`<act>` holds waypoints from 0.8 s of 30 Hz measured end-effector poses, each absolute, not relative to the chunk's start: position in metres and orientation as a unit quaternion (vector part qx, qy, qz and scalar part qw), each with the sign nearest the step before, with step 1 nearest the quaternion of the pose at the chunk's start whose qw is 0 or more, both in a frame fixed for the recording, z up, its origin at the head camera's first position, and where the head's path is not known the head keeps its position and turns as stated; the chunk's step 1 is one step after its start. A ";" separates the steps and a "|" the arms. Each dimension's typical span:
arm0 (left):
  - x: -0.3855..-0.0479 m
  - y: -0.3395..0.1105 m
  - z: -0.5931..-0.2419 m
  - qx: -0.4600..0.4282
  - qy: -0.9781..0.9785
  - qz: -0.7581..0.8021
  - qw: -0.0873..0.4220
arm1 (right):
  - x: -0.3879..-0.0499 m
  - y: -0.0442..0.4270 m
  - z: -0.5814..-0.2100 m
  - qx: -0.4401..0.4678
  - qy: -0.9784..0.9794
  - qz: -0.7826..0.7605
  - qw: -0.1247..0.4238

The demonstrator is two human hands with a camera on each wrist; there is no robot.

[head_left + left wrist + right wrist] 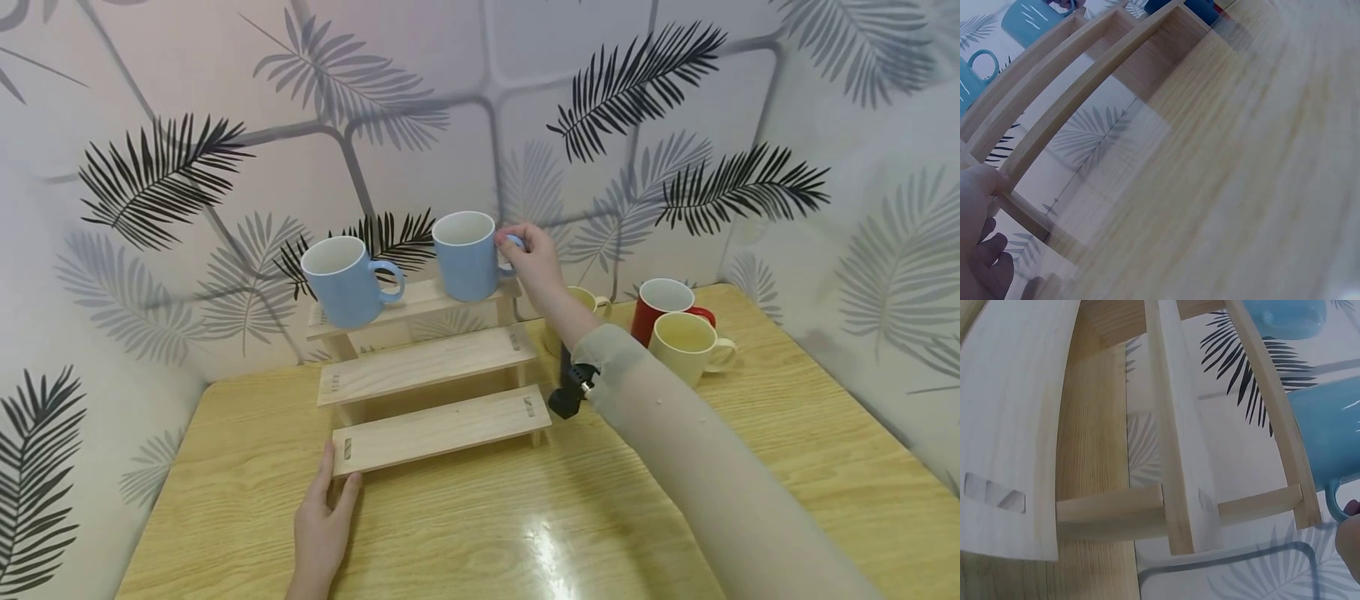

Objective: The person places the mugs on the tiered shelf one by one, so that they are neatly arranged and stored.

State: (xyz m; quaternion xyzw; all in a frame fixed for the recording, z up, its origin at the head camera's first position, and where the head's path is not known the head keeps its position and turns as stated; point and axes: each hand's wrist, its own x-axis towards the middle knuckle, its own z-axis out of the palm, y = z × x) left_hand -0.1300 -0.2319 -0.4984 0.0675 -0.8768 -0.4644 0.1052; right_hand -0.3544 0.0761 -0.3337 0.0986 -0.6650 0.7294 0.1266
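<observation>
A light wooden three-step rack (442,429) stands on the table. On its top step sit two light blue mugs, the left one (345,283) with its handle to the right. My right hand (534,258) pinches the handle of the right blue mug (467,258), which is upright at the step's right end; the right wrist view shows this mug (1329,434) too, with only part of the hand. At the rack's front left corner, my left hand (322,517) grips the end of the lowest step, thumb at the front. The two lower steps hold nothing.
Right of the rack stand a red mug (651,312), a yellow mug (686,350) before it, and another yellow mug (581,298) partly behind my right arm. A dark blue mug (1194,9) shows in the left wrist view. A patterned wall (420,67) rises behind the table.
</observation>
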 end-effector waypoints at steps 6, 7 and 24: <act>-0.130 -0.230 -0.498 0.066 -0.875 -0.467 0.106 | -0.352 0.082 -0.336 0.117 -0.697 0.696 0.131; -0.130 -0.230 -0.497 0.066 -0.875 -0.467 0.108 | -0.351 0.085 -0.337 0.121 -0.709 0.683 0.131; -0.130 -0.231 -0.498 0.064 -0.878 -0.463 0.104 | -0.320 0.151 -0.372 0.239 -0.814 0.523 0.085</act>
